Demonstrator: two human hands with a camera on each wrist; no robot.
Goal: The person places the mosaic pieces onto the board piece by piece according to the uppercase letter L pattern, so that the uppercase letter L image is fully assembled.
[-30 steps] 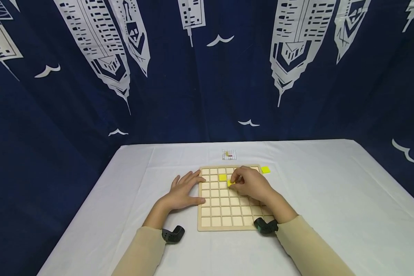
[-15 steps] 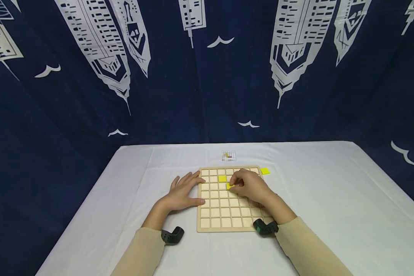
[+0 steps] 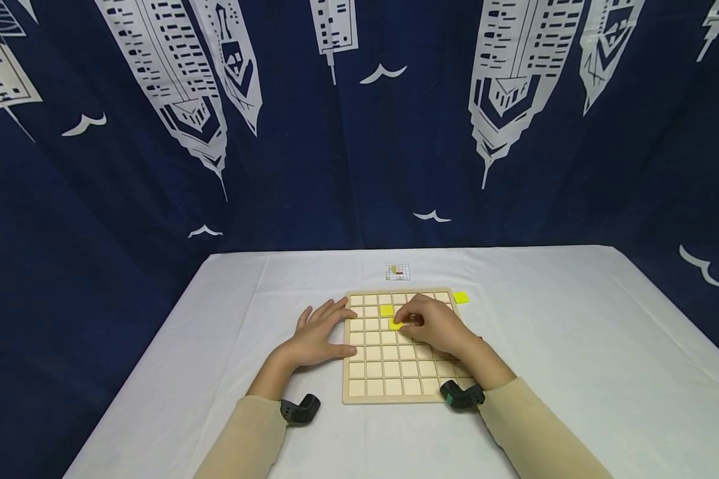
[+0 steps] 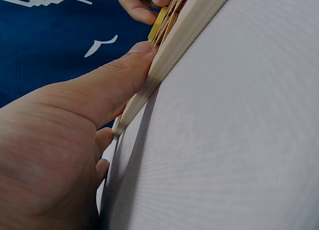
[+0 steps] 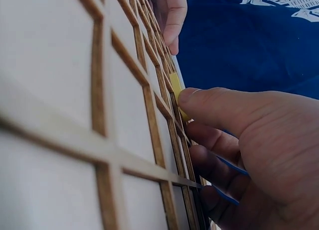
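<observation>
One yellow tile [image 3: 393,325] is pinched between the thumb and finger of your right hand [image 3: 436,324] in the head view, over the far half of the gridded wooden board [image 3: 373,369]. A second yellow tile [image 3: 386,310] lies in a compartment just beyond it and slightly to its left; you cannot tell from here whether the pinched one is seated in a compartment. A third yellow tile [image 3: 461,297] is off the grid, just beside the board's far right corner on the white-covered table [image 3: 575,346]. Your left hand [image 3: 314,338] is spread wide at the board's left side, its thumb tip on the rim. Beyond the far edge you have a small card [image 3: 398,271] printed with a grid, and behind the table hangs a dark blue cloth [image 3: 359,146] with white buildings and birds.

From the left wrist, you see your left thumb large, its tip against the board's pale edge; past it, fingertips of your right hand are at the pinched tile.

From the right wrist, your thumb touches that tile, with your other fingers bent beneath it, close to the board's brown dividers [image 5: 98,80]. Fingers of your left hand show beyond, at the board's other side.
</observation>
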